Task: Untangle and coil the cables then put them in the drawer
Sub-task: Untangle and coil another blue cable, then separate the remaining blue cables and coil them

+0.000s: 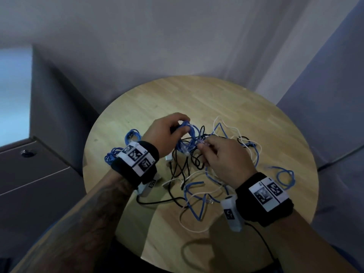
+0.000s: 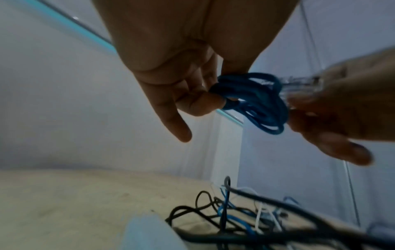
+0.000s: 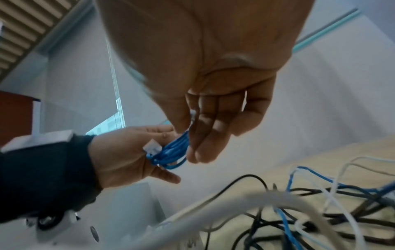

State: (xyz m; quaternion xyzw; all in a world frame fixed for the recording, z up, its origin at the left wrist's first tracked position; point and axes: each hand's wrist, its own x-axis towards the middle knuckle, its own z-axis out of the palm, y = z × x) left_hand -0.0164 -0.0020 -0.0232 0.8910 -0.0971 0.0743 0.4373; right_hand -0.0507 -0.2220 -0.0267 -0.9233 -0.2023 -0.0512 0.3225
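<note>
Midway through coiling: left hand (image 1: 167, 131) grips a blue cable coil (image 2: 252, 99) while right hand (image 1: 226, 156) pinches its clear plug (image 2: 299, 84); tucking that end likely comes next.

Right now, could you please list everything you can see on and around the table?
Held cable coil: one, blue, between both hands above the table.
Finished coils: apparently two, blue, table's left edge, partly hidden behind left wrist.
Loose cables: several, blue, black and white, tangled mid-table.
Table: one, round, light wood.
Cabinet: one, grey, left of table.
Left hand: grips the coil.
Right hand: fingers pinch the coil's clear plug end.
</note>
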